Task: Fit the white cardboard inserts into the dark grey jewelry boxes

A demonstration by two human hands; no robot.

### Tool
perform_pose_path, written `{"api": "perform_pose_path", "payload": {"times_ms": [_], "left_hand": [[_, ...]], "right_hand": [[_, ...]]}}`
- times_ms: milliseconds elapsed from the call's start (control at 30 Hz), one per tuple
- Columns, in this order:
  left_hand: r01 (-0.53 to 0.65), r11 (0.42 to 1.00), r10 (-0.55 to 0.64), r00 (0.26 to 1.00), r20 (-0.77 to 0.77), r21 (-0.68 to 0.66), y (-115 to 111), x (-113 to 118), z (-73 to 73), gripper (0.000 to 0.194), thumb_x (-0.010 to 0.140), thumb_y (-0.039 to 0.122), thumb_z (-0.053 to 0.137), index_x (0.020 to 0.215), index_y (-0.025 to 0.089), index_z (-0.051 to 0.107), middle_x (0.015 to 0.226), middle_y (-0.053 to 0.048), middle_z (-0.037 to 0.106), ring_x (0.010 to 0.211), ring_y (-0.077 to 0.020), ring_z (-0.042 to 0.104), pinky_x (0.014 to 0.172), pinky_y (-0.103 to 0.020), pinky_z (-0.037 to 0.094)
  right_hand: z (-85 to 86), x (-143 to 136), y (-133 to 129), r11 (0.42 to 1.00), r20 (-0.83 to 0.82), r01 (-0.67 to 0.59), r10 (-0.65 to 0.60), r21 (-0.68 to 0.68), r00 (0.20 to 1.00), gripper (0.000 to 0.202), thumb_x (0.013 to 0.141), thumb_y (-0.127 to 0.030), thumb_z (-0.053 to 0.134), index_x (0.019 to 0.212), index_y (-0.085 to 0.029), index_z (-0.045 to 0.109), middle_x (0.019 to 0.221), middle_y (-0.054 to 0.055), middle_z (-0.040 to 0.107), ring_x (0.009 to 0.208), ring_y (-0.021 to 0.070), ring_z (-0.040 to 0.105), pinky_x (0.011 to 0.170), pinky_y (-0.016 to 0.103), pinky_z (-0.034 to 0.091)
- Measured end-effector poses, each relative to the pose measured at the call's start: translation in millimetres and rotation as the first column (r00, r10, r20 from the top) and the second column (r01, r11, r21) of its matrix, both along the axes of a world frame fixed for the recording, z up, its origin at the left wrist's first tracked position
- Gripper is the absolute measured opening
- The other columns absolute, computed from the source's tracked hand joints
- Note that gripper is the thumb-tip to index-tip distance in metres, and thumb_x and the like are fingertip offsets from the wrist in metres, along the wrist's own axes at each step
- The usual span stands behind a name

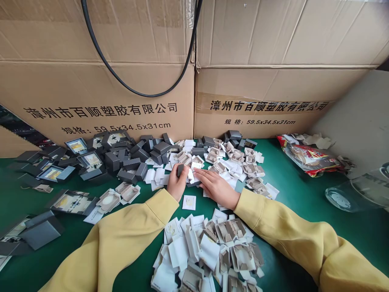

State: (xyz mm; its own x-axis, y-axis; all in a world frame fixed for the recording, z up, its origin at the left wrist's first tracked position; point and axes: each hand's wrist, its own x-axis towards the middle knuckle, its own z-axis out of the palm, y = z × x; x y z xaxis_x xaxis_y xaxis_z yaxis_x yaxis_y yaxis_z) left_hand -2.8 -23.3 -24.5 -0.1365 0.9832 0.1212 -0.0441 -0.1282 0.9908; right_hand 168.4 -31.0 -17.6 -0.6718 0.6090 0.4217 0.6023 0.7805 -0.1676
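Near the middle of the green table, my left hand (177, 182) is closed around a small dark grey box (180, 170), whose end shows between thumb and fingers. A white piece (191, 175) sits at its fingertips. My right hand (216, 187) comes in from the right, fingers together and stretched toward that white piece; whether it grips anything is hidden. Just below the hands lies a flat white square card (189, 202). Behind them spreads a heap of white and grey-brown folded card inserts (231, 166).
Dark grey boxes (130, 164) are piled at the back left, some open. A large heap of card inserts (209, 247) lies in front. At the right are a red bag (310, 156) and a clear container (349, 194). Cartons (100, 89) stand behind, with a black cable (148, 95) hanging.
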Motion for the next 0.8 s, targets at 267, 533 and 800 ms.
{"api": "perform_pose_path", "payload": {"times_ms": [267, 533, 800], "left_hand": [[0.095, 0.994, -0.087, 0.987, 0.133, -0.056, 1.5, 0.7, 5.4, 0.041, 0.074, 0.058, 0.05, 0.078, 0.017, 0.05, 0.074, 0.0, 0.056, 0.064, -0.01, 0.051, 0.058, -0.023, 0.042], [0.127, 0.991, -0.123, 0.988, 0.089, -0.038, 1.8, -0.4, 3.9, 0.041, 0.078, 0.058, 0.043, 0.078, 0.017, 0.05, 0.072, -0.001, 0.056, 0.062, -0.0111, 0.05, 0.056, -0.023, 0.041], [0.247, 0.96, -0.212, 0.947, -0.24, 0.129, -6.2, -3.3, 7.7, 0.036, 0.081, 0.053, 0.042, 0.083, 0.018, 0.047, 0.076, -0.001, 0.052, 0.062, -0.0107, 0.045, 0.06, -0.025, 0.039]], "right_hand": [[2.0, 6.5, 4.0, 0.997, -0.058, -0.035, 0.039, 0.065, 0.998, 0.028, 0.09, -0.026, 0.041, 0.116, -0.015, 0.049, 0.117, 0.012, 0.056, 0.11, 0.0249, 0.046, 0.087, 0.042, 0.043], [9.7, 7.8, 5.7, 0.977, 0.112, -0.12, 0.102, 0.176, 0.989, 0.021, 0.092, -0.024, 0.039, 0.103, -0.015, 0.054, 0.108, 0.009, 0.058, 0.104, 0.0246, 0.046, 0.087, 0.041, 0.039], [6.9, 10.4, 3.6, 0.971, -0.061, -0.237, 0.237, 0.004, 0.97, 0.03, 0.083, -0.036, 0.051, 0.105, -0.015, 0.05, 0.109, 0.012, 0.056, 0.106, 0.025, 0.045, 0.09, 0.043, 0.038]]}}
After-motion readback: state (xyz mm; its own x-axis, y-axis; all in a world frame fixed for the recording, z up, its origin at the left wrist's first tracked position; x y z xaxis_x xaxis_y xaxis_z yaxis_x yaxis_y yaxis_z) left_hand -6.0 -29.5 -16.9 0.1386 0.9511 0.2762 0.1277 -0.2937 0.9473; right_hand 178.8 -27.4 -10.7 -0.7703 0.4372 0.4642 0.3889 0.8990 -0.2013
